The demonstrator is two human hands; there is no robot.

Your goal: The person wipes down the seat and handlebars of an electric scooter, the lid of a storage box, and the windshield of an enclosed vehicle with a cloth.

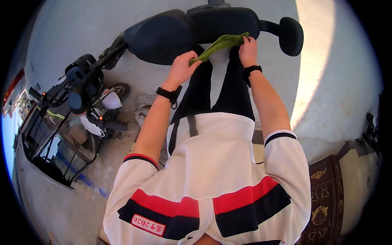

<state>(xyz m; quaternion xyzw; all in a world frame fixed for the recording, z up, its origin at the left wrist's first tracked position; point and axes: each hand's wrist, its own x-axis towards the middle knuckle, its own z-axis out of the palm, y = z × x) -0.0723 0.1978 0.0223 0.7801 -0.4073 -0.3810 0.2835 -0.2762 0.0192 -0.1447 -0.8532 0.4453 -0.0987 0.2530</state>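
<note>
Both my hands hold a green cloth (218, 44) stretched between them. My left hand (184, 65) grips its lower left end, my right hand (247, 48) grips its upper right end. The cloth lies against the black seat (171, 30) of a scooter in front of me. Each wrist wears a black band. My black trousers and white, red and black shirt fill the lower middle of the view.
The scooter's handlebars (77, 87) and windscreen (53, 143) are at the left, its backrest pad (290, 36) at the upper right. Grey concrete ground lies around. A dark carved wooden panel (324, 200) stands at the lower right.
</note>
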